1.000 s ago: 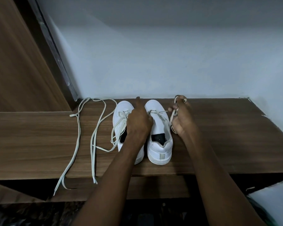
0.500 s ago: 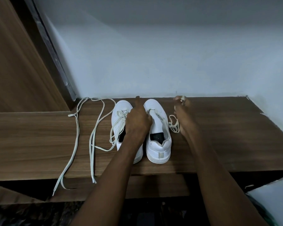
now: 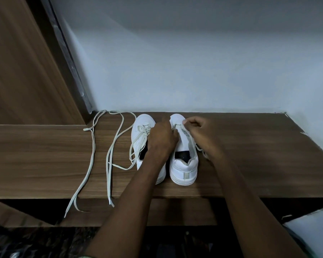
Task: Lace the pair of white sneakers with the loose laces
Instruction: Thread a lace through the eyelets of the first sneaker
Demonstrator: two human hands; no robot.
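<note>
— What do you have at the left of the frame?

— I see a wood-grain shelf (image 3: 45, 155) against a pale wall (image 3: 194, 62), a wooden panel (image 3: 17, 71) standing at its far left. A loose lace (image 3: 90, 159) trails from the back corner across the shelf and off the front edge. A second long strand (image 3: 109, 164) runs beside it, leading from the left sneaker (image 3: 141, 125) and ending with its tip hanging over the edge.

— And the shoes?

— I see the pair side by side at mid-shelf, toes to the wall, heels toward me. The left sneaker carries slack lacing over its tongue. My left hand (image 3: 161, 140) lies across the gap between the two shoes, fingers curled at the inner edge of the right sneaker (image 3: 183, 164); whether it pinches the lace there, I cannot tell.

— The right hand?

— My right hand (image 3: 199, 131) sits over the right sneaker's outer side, thumb and forefinger pinching its lace (image 3: 179, 126) near the toe-end eyelets. More of that lace loops below my wrist, beside the shoe.
</note>
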